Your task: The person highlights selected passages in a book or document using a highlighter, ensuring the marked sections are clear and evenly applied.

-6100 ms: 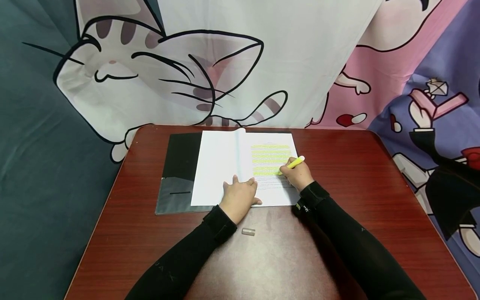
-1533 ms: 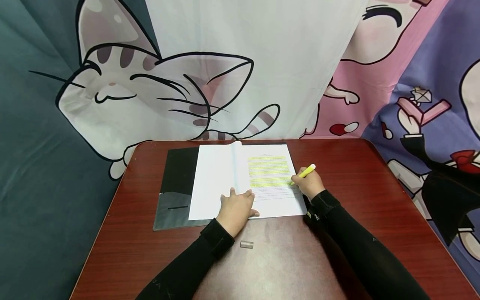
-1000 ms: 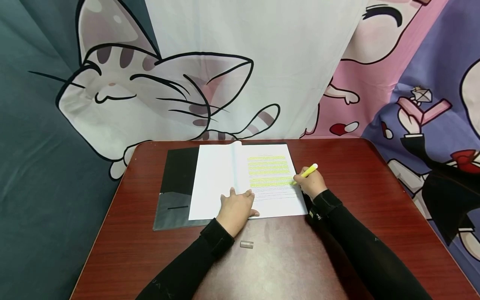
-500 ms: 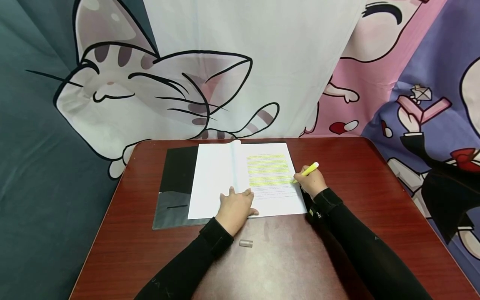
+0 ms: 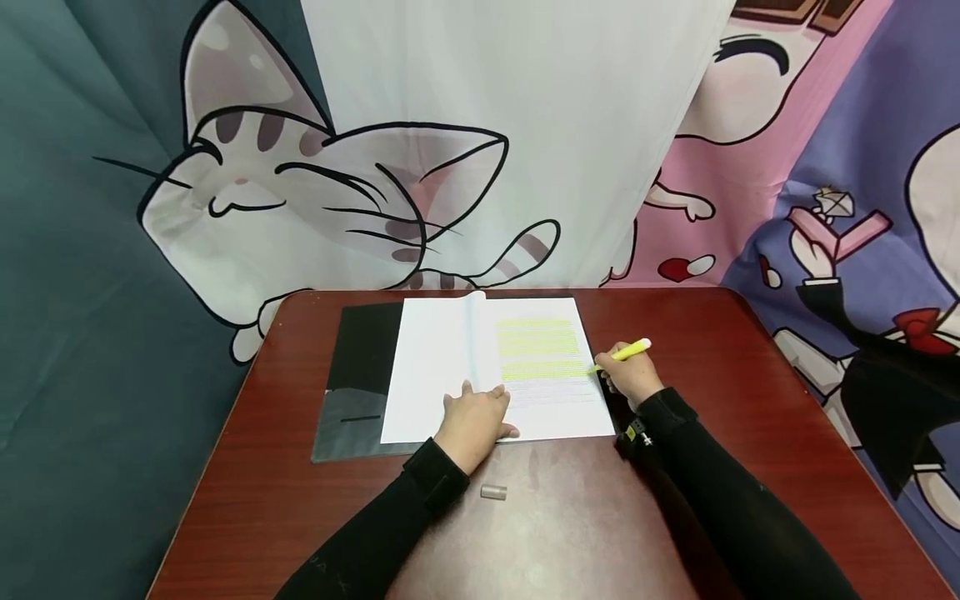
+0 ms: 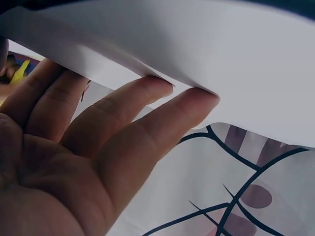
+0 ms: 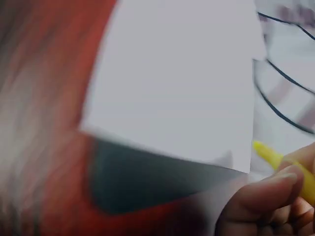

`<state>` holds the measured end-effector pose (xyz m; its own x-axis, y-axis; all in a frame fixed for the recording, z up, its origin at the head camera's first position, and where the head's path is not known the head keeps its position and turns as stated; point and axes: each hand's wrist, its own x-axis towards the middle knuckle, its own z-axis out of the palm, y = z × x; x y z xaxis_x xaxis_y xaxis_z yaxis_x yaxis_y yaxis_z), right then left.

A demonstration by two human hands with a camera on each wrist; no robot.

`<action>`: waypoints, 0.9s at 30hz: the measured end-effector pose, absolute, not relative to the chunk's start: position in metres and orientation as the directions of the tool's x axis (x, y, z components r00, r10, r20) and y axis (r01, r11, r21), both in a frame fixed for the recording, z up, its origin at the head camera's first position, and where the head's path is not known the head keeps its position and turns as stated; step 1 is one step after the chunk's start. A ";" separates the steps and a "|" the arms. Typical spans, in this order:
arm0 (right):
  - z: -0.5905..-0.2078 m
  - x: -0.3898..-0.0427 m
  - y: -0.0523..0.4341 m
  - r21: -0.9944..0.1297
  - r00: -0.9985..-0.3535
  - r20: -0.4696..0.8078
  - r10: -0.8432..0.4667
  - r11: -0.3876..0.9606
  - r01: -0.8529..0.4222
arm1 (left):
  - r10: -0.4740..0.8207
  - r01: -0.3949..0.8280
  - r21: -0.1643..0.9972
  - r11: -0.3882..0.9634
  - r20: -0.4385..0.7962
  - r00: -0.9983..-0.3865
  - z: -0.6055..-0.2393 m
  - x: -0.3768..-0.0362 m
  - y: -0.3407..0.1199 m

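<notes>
An open stack of white pages (image 5: 431,350) lies on a dark folder (image 5: 360,342), its right page printed with lines of text, many marked yellow (image 5: 536,350). My left hand (image 5: 474,421) rests with spread, nearly straight fingers on the lower middle of the pages; in the left wrist view its fingertips (image 6: 204,98) touch the paper. My right hand (image 5: 633,373) pinches a yellow highlighter (image 5: 632,349) between thumb and fingers, tip toward the end of the lowest marked line. In the right wrist view, the highlighter's tip (image 7: 258,145) appears beside the page edge.
A small grey cylindrical piece (image 5: 493,492) lies on the brown table (image 5: 720,367), nearer me than the pages. Behind the table's far edge hangs a patterned cloth (image 5: 585,100) with cartoon figures.
Compared with several seconds ago, my right hand and highlighter have shifted right, from over the text to the page's right edge. My left hand stays on the pages. The head view has tilted slightly.
</notes>
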<state>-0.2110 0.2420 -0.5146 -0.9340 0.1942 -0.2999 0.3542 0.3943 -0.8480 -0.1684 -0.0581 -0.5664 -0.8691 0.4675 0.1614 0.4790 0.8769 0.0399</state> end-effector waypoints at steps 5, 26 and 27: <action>-0.518 -0.205 0.264 -0.942 -0.925 -0.327 0.194 0.014 0.336 | 0.464 0.472 0.013 0.881 0.165 -0.870 -0.556 -0.162 -0.057; -0.547 -0.175 0.290 -0.732 -0.920 -0.344 0.186 -0.668 0.139 | 0.461 0.458 0.154 0.876 0.016 -0.887 -0.523 -0.135 -0.084; -0.547 -0.177 0.289 -0.726 -0.927 -0.329 0.182 -0.677 0.125 | 0.451 0.449 0.152 0.881 0.021 -0.892 -0.522 -0.136 -0.085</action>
<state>-0.1773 0.2891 -0.5469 -0.9266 0.1816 -0.3293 0.1252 -0.6767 -0.7255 -0.1356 -0.0848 -0.5220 -0.8923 0.4510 0.0212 0.4488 0.8806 0.1520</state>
